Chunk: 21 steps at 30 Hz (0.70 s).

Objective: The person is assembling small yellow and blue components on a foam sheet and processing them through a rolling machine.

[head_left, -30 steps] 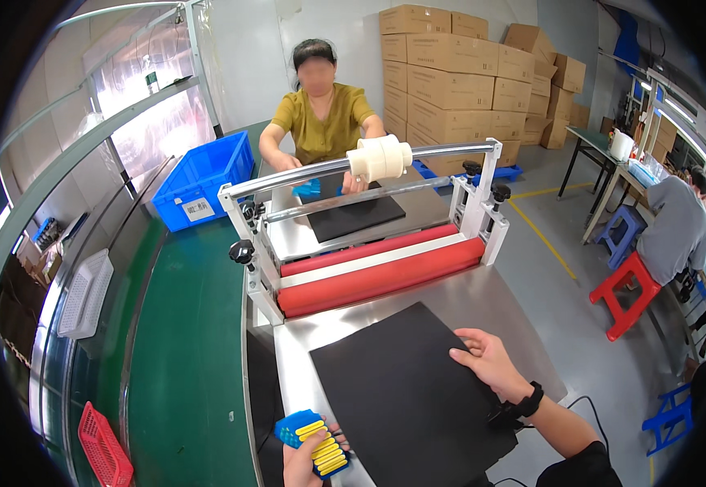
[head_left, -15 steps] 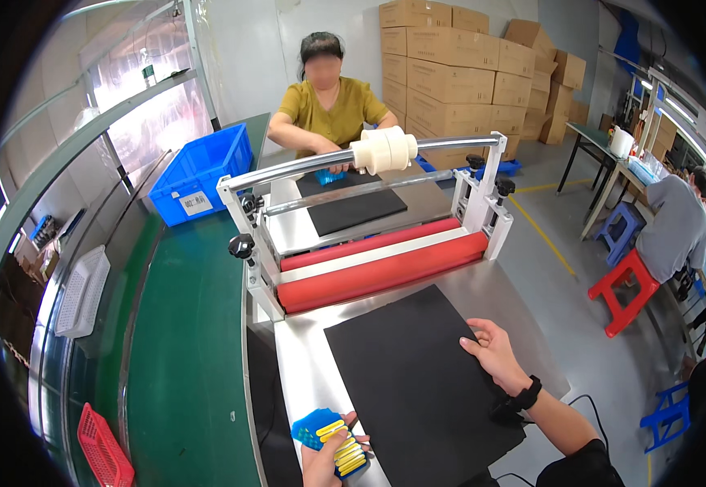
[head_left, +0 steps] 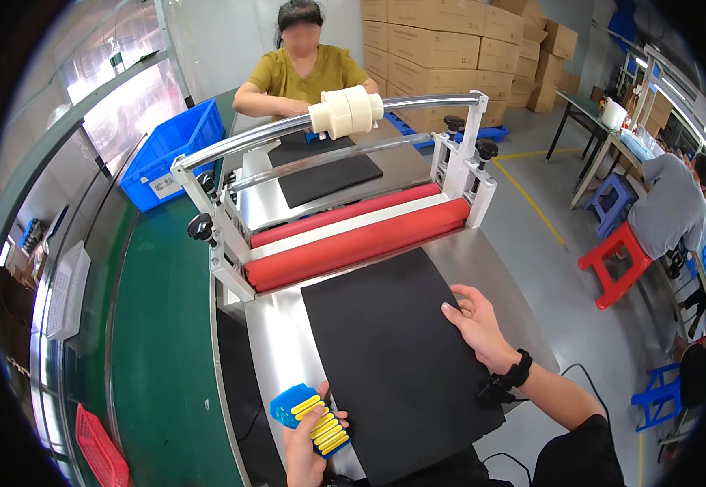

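Note:
Close to the lower edge, my left hand [head_left: 304, 450] is closed round a blue piece with a row of yellow strips [head_left: 321, 424]; its kind is unclear, and it may be several pieces held together. It sits beside the left edge of a black sheet [head_left: 393, 365] lying on the metal worktop. The sheet's right edge is in my right hand [head_left: 483, 334], with the thumb on top and some fingers hidden. Beyond the sheet stands a frame with two red rollers [head_left: 361, 243]. A cream spool [head_left: 345, 112] is on its upper bar.
Across from me a person in an olive top works over another black sheet [head_left: 333, 172]. To the left are a green table [head_left: 162, 325], a blue crate [head_left: 138, 178] and a red basket [head_left: 97, 446]. Stools, including a red one [head_left: 613, 264], and a seated person are at the right.
The whole view has shifted, so things appear farther up and left. My hands keep the same holds. The blue thing by the other person's hand is now mostly hidden behind the spool.

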Each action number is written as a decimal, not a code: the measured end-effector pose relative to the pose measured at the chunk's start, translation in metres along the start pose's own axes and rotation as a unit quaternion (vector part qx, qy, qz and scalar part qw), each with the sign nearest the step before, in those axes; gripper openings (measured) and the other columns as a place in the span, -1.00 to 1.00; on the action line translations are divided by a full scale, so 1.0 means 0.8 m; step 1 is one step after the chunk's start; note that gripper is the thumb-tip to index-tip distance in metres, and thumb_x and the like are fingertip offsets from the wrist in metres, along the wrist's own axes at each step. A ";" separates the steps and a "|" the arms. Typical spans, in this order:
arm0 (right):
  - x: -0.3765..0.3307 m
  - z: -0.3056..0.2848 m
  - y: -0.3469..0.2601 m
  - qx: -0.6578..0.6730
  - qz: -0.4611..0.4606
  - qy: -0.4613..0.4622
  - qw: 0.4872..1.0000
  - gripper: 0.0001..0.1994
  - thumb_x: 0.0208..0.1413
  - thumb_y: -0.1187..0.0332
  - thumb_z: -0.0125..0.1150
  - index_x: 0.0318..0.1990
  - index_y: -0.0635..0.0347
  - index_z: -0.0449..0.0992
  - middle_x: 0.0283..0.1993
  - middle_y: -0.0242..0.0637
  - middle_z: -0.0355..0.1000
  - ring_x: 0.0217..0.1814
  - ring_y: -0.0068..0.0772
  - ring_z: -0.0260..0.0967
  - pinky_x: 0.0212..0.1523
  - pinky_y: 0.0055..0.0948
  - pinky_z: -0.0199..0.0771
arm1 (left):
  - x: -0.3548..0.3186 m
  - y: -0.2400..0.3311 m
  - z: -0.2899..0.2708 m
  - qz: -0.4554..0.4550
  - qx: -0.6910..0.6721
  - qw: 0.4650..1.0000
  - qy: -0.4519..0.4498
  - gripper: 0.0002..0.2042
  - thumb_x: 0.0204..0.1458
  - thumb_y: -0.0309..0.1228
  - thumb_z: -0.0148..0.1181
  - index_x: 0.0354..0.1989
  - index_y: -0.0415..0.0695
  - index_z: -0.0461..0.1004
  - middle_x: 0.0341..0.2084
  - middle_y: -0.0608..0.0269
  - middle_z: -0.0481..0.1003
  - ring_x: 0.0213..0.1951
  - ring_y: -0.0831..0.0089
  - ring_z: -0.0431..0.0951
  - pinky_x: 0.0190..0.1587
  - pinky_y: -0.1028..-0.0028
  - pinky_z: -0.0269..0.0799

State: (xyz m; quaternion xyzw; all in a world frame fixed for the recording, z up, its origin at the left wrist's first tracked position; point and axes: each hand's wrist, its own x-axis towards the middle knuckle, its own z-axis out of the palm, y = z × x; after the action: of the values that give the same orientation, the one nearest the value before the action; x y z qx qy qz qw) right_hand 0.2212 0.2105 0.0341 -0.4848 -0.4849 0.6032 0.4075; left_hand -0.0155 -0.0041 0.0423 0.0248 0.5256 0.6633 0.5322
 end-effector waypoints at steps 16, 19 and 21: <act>-0.121 0.036 -0.061 -0.239 0.002 -0.305 0.922 -0.42 0.12 0.23 0.43 0.21 0.33 0.36 0.05 -0.11 0.47 0.04 -0.42 0.47 0.00 -0.49 0.52 | -0.010 -0.018 0.010 -0.129 -0.030 0.988 -0.076 -0.73 0.21 -0.41 0.21 0.02 -0.26 0.48 -0.20 0.05 0.61 -0.22 0.21 0.67 -0.17 0.31 0.65; -0.140 0.077 -0.038 -0.218 0.025 -0.356 0.908 -0.34 0.12 0.18 0.44 0.26 0.36 0.31 0.01 -0.13 0.47 0.01 -0.46 0.46 -0.09 -0.52 0.55 | -0.006 -0.058 0.006 -0.128 -0.030 0.986 -0.104 -0.70 0.25 -0.39 0.18 0.10 -0.23 0.44 -0.09 0.14 0.58 -0.08 0.30 0.62 0.00 0.36 0.57; -0.146 0.092 -0.024 -0.200 -0.015 -0.327 0.923 -0.40 0.18 0.11 0.37 0.22 0.35 0.35 -0.12 -0.17 0.47 -0.19 -0.44 0.45 -0.16 -0.54 0.53 | -0.008 -0.070 0.002 -0.096 -0.041 0.988 -0.115 -0.67 0.27 -0.37 0.16 0.16 -0.21 0.40 -0.04 0.17 0.55 0.01 0.35 0.56 0.09 0.37 0.51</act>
State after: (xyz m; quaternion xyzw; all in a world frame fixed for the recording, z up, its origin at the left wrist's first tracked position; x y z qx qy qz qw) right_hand 0.1728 0.0879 0.0798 -0.3249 -0.7090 0.6123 0.1297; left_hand 0.0264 -0.0146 0.0055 0.0290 0.4334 0.6227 0.6509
